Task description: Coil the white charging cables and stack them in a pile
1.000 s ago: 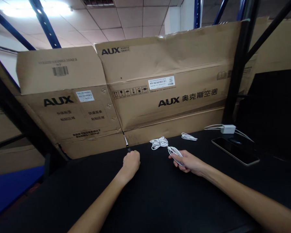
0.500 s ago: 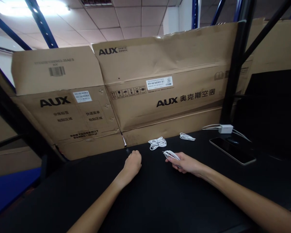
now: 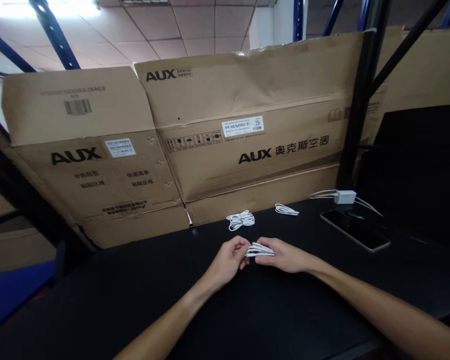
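Observation:
A white cable folded into a small bundle [image 3: 260,249] is gripped in my right hand [image 3: 289,256], its loops pointing left. My left hand [image 3: 230,260] meets the bundle's left end, thumb and fingers pinched on the cable there. The fingertips partly hide that end. Just behind the hands, a tied coil of white cable [image 3: 240,220] lies on the black tabletop [image 3: 225,320]. A smaller looped white cable [image 3: 286,209] rests to its right. Neither of these is touched.
To the right lie a phone [image 3: 354,230], a dark mouse-like object [image 3: 355,215] and a white power adapter [image 3: 345,197] with cables. Tall cardboard sheets [image 3: 247,140] stand along the back edge. A dark metal post [image 3: 360,110] rises at the right.
My left hand has moved right from near the cardboard and now pinches the bundle's left end. My right hand has turned the bundle, bringing it slightly lower. The view has shifted a little.

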{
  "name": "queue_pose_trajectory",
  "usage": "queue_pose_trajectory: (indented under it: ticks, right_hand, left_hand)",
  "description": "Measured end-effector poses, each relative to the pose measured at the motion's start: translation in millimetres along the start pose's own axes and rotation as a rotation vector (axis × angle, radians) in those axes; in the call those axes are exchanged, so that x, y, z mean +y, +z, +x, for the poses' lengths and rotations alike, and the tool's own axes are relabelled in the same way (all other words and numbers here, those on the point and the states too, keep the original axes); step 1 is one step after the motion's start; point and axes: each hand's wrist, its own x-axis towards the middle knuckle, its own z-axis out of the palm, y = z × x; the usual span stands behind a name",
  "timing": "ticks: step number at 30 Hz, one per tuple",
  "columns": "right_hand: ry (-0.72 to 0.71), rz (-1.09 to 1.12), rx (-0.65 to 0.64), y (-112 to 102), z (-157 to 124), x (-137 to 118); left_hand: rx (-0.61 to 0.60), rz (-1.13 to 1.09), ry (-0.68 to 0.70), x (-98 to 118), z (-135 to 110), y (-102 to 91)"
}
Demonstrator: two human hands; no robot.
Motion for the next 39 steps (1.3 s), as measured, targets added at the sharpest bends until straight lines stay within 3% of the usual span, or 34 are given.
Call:
queue_pose_trajectory:
  ticks: [4,16,22,26,29,33,39]
  right_hand:
    - [-0.059,-0.023,0.021,0,1,3]
    - [-0.015,-0.074,0.090,3,3,5]
    - [-0.048,-0.202,0.278,2,3,8]
    - [-0.059,-0.238,0.352,-1,3,9]
    - [-0.097,-0.274,0.320,-2,1,5]
    - [-0.162,-0.397,0.163,1,-4,-1]
    - [-0.226,-0.665,0.160,-2,-7,0]
  left_hand:
    - [-0.036,0.045,-0.040,2,1,-5.7]
    - [-0.043,0.277,-0.008,-1,1,-9.9]
    - [0.150,0.545,0.164,-2,-2,-8.1]
    - [0.178,0.541,0.190,-1,-4,-3.2]
    - [0.193,0.495,0.193,-2,-3,-2.4]
    - [0.250,0.537,0.218,-4,-2,-6.3]
    - [0.289,0.751,0.412,-4,-6,-5.0]
